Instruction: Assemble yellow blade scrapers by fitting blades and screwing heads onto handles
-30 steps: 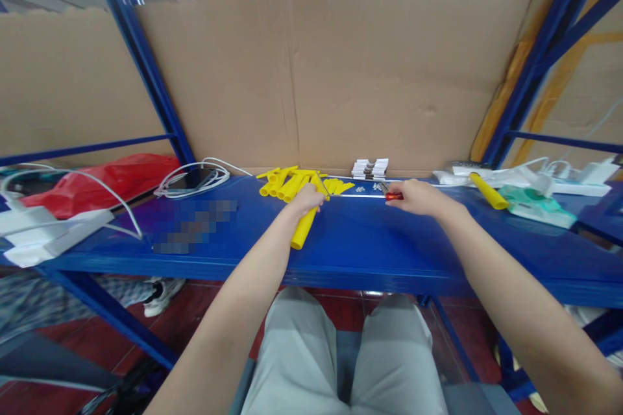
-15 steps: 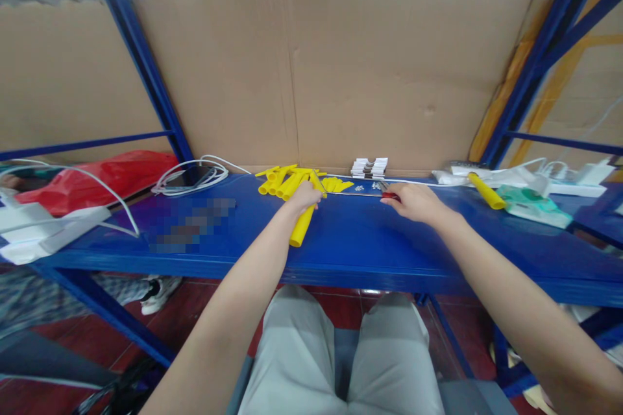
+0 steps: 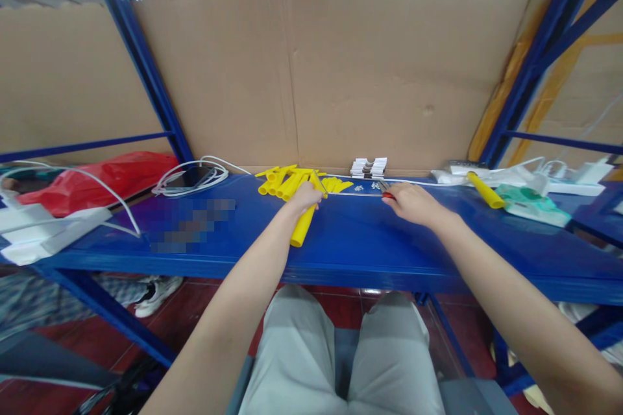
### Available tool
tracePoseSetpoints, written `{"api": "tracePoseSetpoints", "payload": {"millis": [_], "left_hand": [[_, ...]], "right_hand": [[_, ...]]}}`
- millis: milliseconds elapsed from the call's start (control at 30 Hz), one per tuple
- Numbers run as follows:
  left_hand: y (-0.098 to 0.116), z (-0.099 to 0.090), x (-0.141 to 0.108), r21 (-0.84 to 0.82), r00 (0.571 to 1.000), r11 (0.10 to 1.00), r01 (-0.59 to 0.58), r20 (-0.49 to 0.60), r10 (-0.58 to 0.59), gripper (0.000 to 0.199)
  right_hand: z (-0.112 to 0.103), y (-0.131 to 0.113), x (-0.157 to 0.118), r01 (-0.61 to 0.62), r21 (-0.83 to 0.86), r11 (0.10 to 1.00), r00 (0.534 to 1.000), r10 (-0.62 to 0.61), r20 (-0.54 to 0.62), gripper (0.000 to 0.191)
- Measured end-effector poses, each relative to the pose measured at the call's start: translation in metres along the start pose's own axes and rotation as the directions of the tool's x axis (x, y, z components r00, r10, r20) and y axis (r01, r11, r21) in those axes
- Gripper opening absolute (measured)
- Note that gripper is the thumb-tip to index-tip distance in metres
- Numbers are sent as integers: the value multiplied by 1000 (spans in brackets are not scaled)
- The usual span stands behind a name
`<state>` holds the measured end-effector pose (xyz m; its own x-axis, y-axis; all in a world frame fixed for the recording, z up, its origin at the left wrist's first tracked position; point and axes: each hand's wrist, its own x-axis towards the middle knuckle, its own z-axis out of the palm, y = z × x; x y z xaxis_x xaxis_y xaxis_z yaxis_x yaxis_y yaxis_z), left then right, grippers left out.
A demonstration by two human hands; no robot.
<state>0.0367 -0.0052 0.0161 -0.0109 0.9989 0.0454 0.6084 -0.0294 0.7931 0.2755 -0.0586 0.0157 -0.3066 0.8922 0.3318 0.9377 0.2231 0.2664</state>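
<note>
My left fingers [image 3: 311,196] are closed round a yellow tube [image 3: 302,231], its near end jutting towards me over the worktop [image 3: 360,240]. My right fingers [image 3: 396,198] grip a red tool [image 3: 387,195]; a thin pale line [image 3: 353,194] spans the gap between, shaft or wire I can't tell. I judge this piece unfinished, with the heap [image 3: 287,183] just beyond my left fingers left over. Whether the lone tube [image 3: 485,190], well right of my right fingers, is done I can't tell.

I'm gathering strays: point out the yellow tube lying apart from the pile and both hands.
The yellow tube on the right, beside the green packet. The pile lies well left of it, and the held tube is in the left hand.
</note>
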Motion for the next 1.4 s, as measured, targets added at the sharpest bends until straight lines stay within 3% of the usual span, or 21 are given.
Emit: {"api": "tracePoseSetpoints", "payload": {"millis": [167,300,433,567,767,900,1133,1267,1400], "left_hand": [[3,-1,-4,6,1000,1000,1,-15,-1,26],[3,-2,-4,-7,1000,1000,2,-11,-2,24],[1,-1,-2,-22,1000,1000,-4,-10,4,23],[1,-1,-1,7,1000,1000,-6,2,6,24],[2,0,-3,39,1000,999,-17,17,17,23],[1,0,-2,31,1000,999,-16,8,15,25],[3,0,-5,-134,998,991,8,58,0,21],[4,0,-6,-177,996,983,46,84,-32,15],[3,1,-5,-121,996,992,24,86,-14,18]], "right_hand": [[-3,1,-3,-6,11,1000,1000,6,-27,23],[-5,-1,-4,-76,24,997,997,75,31,25],[-1,-1,-2,-32,80,996,998,28,49,25],[-1,2,-1,4,30,1000,1000,-3,-18,23],[-4,-1,-3,-87,-43,995,996,86,-36,23],[0,1,-1,-41,-38,998,996,38,-75,28],[0,6,-1,-19,-31,999,985,14,-172,26],[-4,3,-1,-92,-63,994,987,83,-136,27],[-8,-2,-1,-73,-98,993,990,60,-131,27]]}}
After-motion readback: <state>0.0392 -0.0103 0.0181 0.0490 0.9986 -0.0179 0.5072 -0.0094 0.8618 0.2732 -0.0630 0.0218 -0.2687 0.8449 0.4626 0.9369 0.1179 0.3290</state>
